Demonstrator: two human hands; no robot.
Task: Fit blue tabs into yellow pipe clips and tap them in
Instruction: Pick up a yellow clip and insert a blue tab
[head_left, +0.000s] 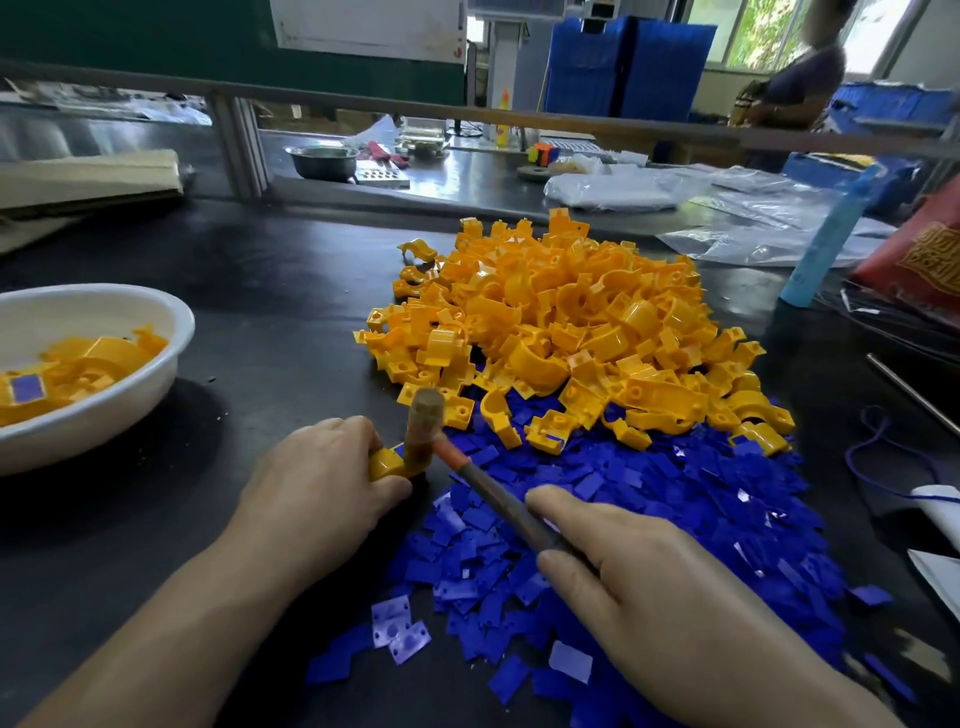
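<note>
Your left hand (317, 483) is pinching one yellow clip (387, 462) against the table (249, 291); your right hand (649, 582) is gripping one mallet (423, 426) over it. Two piles, clips (566, 322) and blue tabs (649, 519), are lying at two o'clock.

1. The left hand (317, 478) pins 1 yellow clip (387, 464) on the dark surface (260, 353).
2. The right hand (639, 587) grips a mallet (431, 421) by its handle, with the head on the clip.
3. A heap of yellow clips (571, 322) lies behind a spread of blue tabs (675, 519).
4. A white bowl (104, 312) at left holds finished clips.
</note>
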